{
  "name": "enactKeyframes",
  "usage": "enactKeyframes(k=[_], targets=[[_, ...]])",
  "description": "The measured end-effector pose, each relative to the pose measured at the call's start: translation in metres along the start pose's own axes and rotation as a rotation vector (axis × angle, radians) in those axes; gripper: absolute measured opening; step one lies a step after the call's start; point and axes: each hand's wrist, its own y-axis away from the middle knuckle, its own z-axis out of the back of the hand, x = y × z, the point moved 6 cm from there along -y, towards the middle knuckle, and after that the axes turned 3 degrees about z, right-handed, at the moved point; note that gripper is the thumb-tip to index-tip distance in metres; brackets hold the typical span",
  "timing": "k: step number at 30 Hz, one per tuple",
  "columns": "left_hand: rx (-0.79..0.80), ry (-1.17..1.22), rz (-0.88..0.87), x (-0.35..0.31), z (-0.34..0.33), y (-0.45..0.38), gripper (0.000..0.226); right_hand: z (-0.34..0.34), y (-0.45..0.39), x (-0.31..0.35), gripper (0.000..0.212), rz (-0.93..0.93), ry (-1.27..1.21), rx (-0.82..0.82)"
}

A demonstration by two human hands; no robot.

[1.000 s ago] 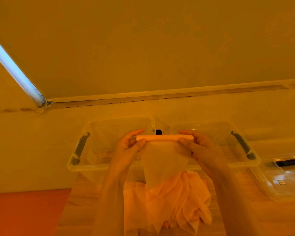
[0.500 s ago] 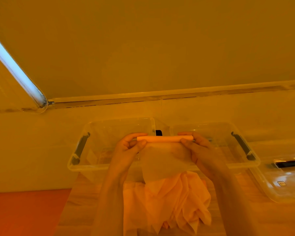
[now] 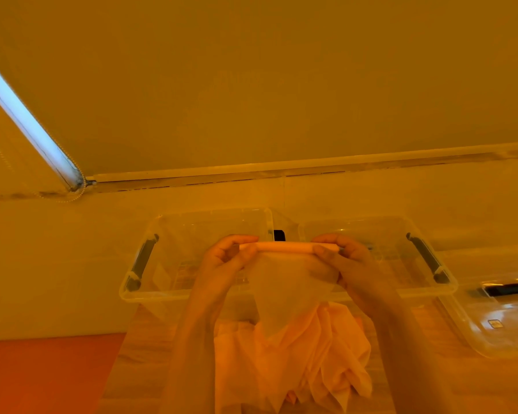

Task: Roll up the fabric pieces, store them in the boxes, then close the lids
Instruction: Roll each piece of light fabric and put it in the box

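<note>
We see two clear boxes (image 3: pixel 198 243) side by side, one lid (image 3: pixel 503 321) right, and our left hand (image 3: pixel 222 261) and right hand (image 3: pixel 347 258) pinching one fabric roll (image 3: pixel 284 247) above them.

Head-worn view, forward and down, near hands (image 3: pixel 284 264)

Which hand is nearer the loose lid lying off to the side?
Right. The right hand grips the fabric roll at the end toward the lid; the left hand holds the far end.
</note>
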Motion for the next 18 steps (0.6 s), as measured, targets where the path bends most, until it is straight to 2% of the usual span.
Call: enactKeyframes(k=[3,6,11,18], targets=[[-0.048,-0.017,-0.006,0.0004,0.0031,-0.0023,0.014,-0.0006,-0.0001,-0.0013,0.018,-0.015,-0.020,-0.004],[-0.041,-0.021,0.007,0.0015,0.0056,-0.0018,0.025,-0.0006,-0.0001,-0.0006,0.020,-0.032,-0.015,-0.006],[-0.074,-0.026,0.039,0.0046,0.0099,-0.0028,0.009,-0.0005,-0.0010,-0.0022,0.017,-0.063,-0.017,-0.021],[-0.046,0.020,0.098,0.0088,0.0089,-0.0038,0.016,-0.0027,0.0009,0.0008,0.011,-0.041,0.074,-0.032]])
